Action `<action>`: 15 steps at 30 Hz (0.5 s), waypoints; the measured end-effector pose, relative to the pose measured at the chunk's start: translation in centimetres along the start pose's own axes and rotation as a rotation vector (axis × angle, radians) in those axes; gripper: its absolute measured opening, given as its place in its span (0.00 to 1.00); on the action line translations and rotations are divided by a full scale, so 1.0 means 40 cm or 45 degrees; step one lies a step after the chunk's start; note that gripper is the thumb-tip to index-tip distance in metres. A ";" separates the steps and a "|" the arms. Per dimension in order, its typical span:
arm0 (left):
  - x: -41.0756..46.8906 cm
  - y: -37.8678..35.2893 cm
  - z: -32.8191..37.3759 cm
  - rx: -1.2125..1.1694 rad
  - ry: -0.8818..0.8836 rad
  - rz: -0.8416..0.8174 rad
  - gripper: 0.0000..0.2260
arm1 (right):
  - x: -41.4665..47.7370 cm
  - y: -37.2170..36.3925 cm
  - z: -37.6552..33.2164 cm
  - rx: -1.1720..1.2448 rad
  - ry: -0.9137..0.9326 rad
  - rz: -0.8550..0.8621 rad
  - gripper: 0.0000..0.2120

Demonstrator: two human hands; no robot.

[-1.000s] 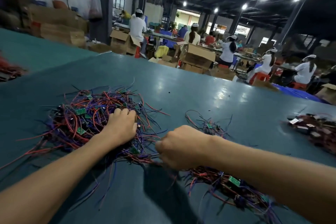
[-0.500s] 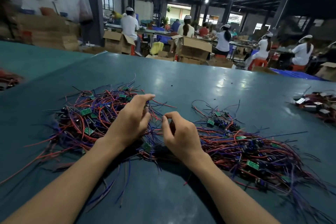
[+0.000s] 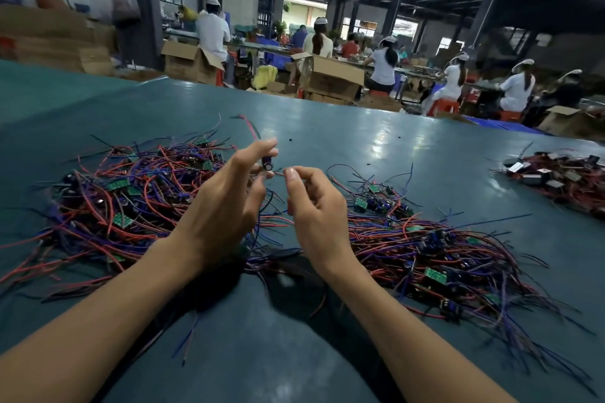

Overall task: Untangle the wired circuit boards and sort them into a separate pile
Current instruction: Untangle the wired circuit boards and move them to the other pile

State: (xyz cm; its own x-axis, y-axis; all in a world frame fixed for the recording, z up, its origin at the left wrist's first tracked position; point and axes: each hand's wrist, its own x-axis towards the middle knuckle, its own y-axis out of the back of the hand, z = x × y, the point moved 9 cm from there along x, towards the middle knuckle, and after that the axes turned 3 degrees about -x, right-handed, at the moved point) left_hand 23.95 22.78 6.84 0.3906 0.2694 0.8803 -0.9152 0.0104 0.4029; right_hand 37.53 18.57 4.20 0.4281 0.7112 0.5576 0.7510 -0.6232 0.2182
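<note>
A tangled heap [image 3: 131,199] of small green circuit boards with red and blue wires lies on the left of the teal table [image 3: 360,134]. A second, flatter pile [image 3: 425,255] of the same wired boards spreads out on the right. My left hand [image 3: 226,206] is raised above the gap between them, its fingertips pinching one wired board [image 3: 268,164] with a dark capacitor; its red wire sticks up behind. My right hand [image 3: 314,209] is lifted beside it, thumb and forefinger pinched on a thin red wire running from that board.
Another pile of dark parts with labels [image 3: 556,180] sits at the table's far right. Loose wires trail toward the near edge. Beyond the table, cardboard boxes [image 3: 330,78] and several seated workers in white fill the hall.
Both hands have risen off the heap. The left hand has picked a single board out and lifted it; the right hand has moved up beside it and pinches its wire.
</note>
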 end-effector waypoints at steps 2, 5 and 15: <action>-0.001 -0.005 0.007 -0.122 -0.020 0.016 0.29 | 0.003 -0.006 0.020 0.195 -0.145 -0.068 0.10; -0.005 -0.017 0.007 -0.309 0.036 -0.009 0.31 | -0.001 -0.013 0.027 0.424 -0.309 -0.170 0.14; -0.016 -0.050 -0.041 -0.711 0.491 -0.057 0.21 | -0.016 -0.031 0.056 0.619 -0.565 -0.287 0.10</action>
State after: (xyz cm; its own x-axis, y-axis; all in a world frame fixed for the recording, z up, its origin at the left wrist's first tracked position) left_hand 25.36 24.18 5.08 0.4610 0.5801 0.6716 -0.8533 0.4976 0.1559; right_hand 37.44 19.62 1.78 0.3224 0.9365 0.1382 0.9413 -0.3017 -0.1513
